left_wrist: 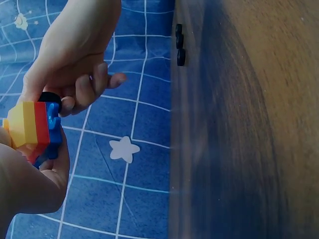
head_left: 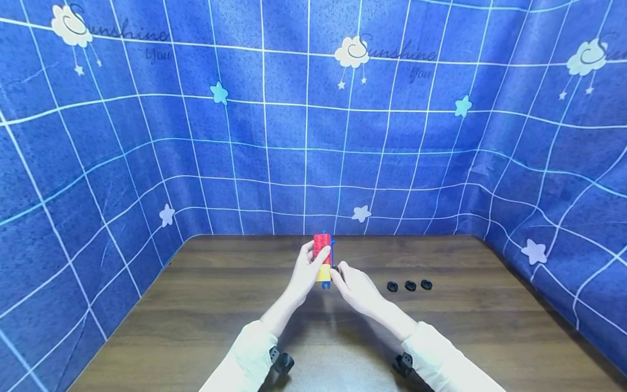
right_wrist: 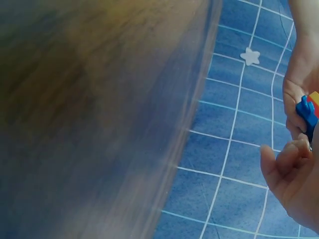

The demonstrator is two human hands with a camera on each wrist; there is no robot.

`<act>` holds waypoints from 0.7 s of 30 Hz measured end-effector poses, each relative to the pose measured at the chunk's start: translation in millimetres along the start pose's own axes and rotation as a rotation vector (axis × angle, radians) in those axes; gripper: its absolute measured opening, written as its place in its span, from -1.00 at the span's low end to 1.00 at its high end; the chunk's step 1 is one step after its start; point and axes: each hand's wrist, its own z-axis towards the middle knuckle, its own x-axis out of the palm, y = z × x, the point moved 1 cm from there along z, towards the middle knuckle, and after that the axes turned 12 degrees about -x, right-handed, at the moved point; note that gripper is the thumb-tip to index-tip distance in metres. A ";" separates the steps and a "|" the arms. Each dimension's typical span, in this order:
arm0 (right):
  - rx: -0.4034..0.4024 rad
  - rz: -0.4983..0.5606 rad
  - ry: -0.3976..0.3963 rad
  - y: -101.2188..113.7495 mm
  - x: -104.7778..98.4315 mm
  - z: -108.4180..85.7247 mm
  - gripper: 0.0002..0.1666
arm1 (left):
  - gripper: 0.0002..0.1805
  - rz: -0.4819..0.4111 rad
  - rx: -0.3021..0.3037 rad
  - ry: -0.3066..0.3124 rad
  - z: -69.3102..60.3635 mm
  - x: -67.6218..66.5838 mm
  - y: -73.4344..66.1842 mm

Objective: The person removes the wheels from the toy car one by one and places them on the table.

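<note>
My left hand [head_left: 307, 268] grips a toy vehicle built of red, yellow and blue blocks [head_left: 321, 247], held up above the table. Its blue base [left_wrist: 54, 117] has a hook-like end, seen in the left wrist view. Between the thumb and fingers of my right hand [head_left: 356, 287] is a black wheel [left_wrist: 51, 98], pinched against the vehicle's side at the blue base. Whether the wheel sits on an axle there is hidden by the fingers. In the right wrist view only the blue end [right_wrist: 307, 113] and a bit of red and yellow show.
Three black wheels [head_left: 410, 286] lie in a row on the brown wooden table [head_left: 220, 316], to the right of my right hand. A blue curtain [head_left: 284, 125] with white grid lines, clouds and stars surrounds the table's back and sides.
</note>
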 end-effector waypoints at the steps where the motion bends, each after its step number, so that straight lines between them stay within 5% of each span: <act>1: -0.006 -0.015 -0.006 -0.1 -0.1 -0.1 -0.69 | -0.40 0.002 -0.001 0.001 0.4 0.5 -0.1; 7: -0.071 -0.088 -0.055 0.8 -2.0 1.0 -0.70 | -0.39 0.017 0.001 -0.026 0.1 2.4 -1.1; 14: -0.240 -0.274 -0.113 1.7 -2.2 1.0 -0.75 | -0.40 0.044 0.026 -0.048 -2.2 3.5 -2.4; 21: -0.295 -0.312 -0.112 2.3 -1.8 -1.0 -0.77 | -0.42 0.060 0.007 -0.044 -1.5 2.9 -2.0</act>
